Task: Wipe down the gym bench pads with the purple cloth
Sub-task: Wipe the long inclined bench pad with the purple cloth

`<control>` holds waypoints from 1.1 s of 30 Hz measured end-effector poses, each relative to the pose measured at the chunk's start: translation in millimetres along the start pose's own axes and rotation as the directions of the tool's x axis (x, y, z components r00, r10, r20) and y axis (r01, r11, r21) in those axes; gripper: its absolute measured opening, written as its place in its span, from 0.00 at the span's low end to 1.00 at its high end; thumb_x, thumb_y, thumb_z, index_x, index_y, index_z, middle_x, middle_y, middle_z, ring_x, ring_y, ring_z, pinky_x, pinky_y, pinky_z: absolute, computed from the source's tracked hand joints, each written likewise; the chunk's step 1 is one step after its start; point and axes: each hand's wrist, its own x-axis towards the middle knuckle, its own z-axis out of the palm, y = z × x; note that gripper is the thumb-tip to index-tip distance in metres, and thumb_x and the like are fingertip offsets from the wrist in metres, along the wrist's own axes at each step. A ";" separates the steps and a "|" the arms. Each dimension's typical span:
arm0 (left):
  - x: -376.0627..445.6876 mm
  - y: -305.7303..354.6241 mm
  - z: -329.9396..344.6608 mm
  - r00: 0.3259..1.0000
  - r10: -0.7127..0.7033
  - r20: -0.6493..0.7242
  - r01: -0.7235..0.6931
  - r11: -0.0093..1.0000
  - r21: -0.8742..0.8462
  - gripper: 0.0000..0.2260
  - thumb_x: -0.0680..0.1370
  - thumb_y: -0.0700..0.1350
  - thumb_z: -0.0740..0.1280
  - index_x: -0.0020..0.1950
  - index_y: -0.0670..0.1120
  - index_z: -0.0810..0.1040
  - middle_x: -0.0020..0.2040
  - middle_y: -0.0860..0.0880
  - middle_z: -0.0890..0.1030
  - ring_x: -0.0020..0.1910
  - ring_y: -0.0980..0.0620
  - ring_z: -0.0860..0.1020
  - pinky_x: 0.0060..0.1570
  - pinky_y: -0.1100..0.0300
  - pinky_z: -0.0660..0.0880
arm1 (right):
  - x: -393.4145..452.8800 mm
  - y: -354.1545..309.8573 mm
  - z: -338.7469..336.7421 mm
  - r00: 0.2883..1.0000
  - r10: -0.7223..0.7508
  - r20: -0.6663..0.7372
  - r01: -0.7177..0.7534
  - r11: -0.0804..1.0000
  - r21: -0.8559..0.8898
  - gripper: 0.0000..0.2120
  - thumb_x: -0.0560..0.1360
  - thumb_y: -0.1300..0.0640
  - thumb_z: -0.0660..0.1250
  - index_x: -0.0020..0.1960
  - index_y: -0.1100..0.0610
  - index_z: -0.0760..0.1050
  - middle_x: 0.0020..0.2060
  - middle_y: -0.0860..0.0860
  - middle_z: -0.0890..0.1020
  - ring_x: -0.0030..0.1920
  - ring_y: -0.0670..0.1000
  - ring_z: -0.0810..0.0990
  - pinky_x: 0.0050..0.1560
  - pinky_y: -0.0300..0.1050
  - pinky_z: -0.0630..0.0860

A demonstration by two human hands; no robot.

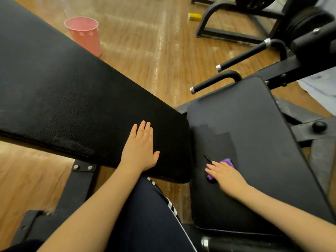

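Pressing the cloth flat-fingered, the right hand should overlap strokes across the seat pad; left hand braces, fingers straight.

Single head-worn view, wide-angle, looking steeply down from close above bench pads, wooden floor beyond

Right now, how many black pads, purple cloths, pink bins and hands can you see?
Black pads: 2, back pad and seat pad
Purple cloths: 1, purple cloth
Pink bins: 1, pink bin
Hands: 2, left hand and right hand
Total: 6
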 end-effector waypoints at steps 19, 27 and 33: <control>-30.2 9.2 7.2 0.998 0.048 -0.047 -0.045 0.997 0.058 0.30 0.82 0.57 0.49 0.77 0.40 0.50 0.78 0.41 0.51 0.77 0.44 0.49 0.74 0.49 0.47 | 38.8 -19.7 9.2 0.974 0.226 0.015 -0.224 0.969 -0.107 0.18 0.78 0.60 0.52 0.67 0.57 0.66 0.67 0.53 0.68 0.68 0.54 0.64 0.65 0.47 0.61; -83.8 -7.7 0.2 1.000 0.014 -0.020 -0.012 0.995 0.099 0.28 0.83 0.56 0.49 0.78 0.44 0.47 0.79 0.45 0.47 0.77 0.46 0.44 0.74 0.49 0.43 | -1.7 -42.7 7.1 0.982 0.147 0.120 -0.133 0.984 -0.121 0.20 0.79 0.61 0.53 0.71 0.56 0.62 0.70 0.51 0.65 0.70 0.52 0.62 0.68 0.45 0.59; -123.0 -18.9 -9.5 0.996 -0.085 -0.029 0.088 0.991 0.098 0.28 0.83 0.55 0.50 0.78 0.44 0.49 0.79 0.44 0.49 0.77 0.45 0.45 0.74 0.48 0.44 | -2.2 -73.3 -47.4 0.966 0.256 0.043 -0.259 0.952 0.163 0.27 0.77 0.67 0.56 0.74 0.54 0.57 0.74 0.52 0.60 0.73 0.52 0.57 0.70 0.44 0.56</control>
